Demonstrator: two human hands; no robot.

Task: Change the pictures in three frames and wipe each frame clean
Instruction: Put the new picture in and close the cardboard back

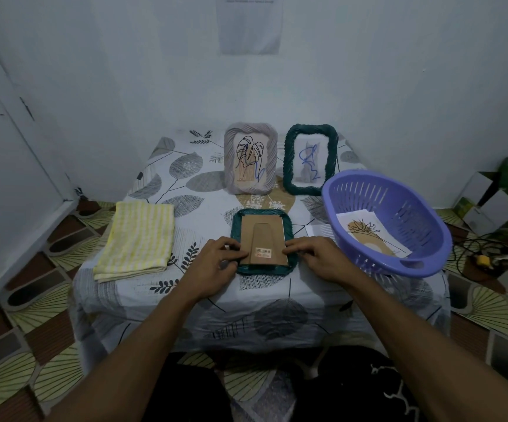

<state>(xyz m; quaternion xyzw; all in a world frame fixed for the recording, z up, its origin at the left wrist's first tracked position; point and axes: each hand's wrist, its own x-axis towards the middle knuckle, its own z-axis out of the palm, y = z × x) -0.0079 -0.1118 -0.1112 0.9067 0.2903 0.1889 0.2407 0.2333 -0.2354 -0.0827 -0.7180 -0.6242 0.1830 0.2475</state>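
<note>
The teal frame [263, 212] lies face down on the worktop [191, 287], just left of the purple basket [414, 214], backing board [261, 234] uppermost; left hand [216, 264] and right hand [318, 258] grip the board's near side edges with bent fingers [235, 254]; lift evenly from both sides, holding the frame flat.

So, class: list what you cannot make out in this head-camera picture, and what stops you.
All in the head view:
Picture inside the face-down teal frame: covered by its brown backing board.
Barcode sticker print: too small.
Wall sheet: blurred, cut off by the top edge.
Number of prints in the purple basket: they overlap.
Whether the left hand and right hand grip or just press the board: contact unclear.
</note>
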